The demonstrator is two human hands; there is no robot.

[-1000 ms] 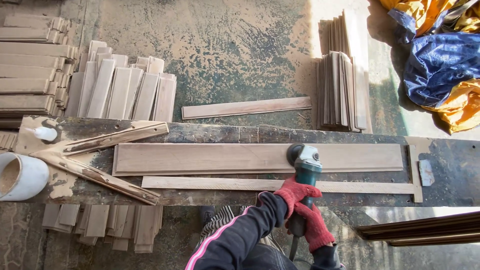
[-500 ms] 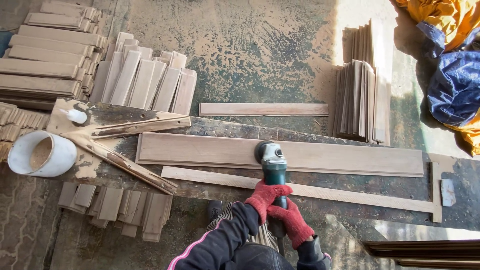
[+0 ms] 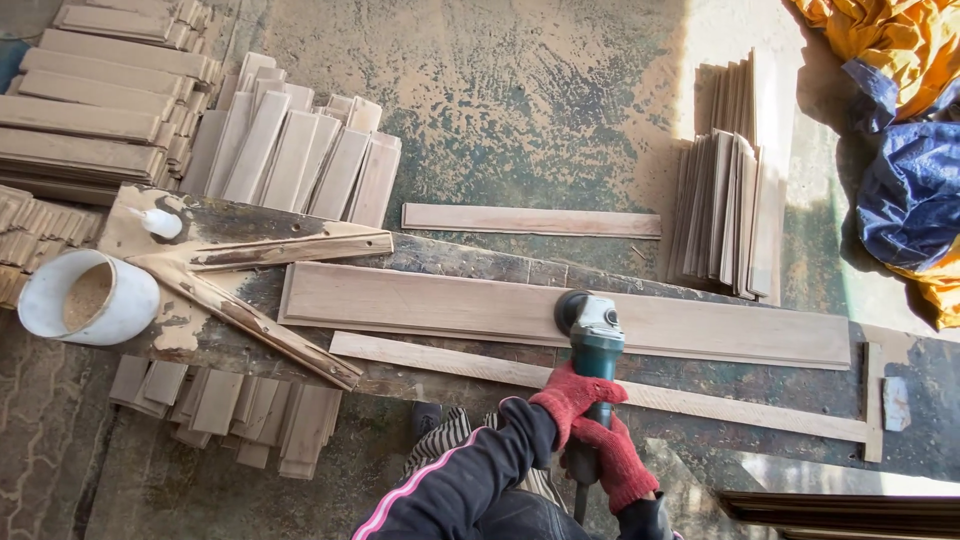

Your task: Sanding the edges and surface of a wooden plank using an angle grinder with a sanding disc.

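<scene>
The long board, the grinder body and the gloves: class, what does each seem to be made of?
Long board: bare, unfinished wood, pale with visible grain.
Grinder: green body looks like moulded plastic, its grey head probably metal.
Left hand and right hand: red gloves, apparently knitted fabric.

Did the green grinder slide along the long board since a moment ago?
Yes. The green grinder slid rightward along the long board, away from its left end, both gloved hands gripping it.

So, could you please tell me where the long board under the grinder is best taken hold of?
Grip the long board by its free left end, coming from the left: that end lies bare on the bench, while the grinder, held in both gloved hands, sits on its middle.
</scene>
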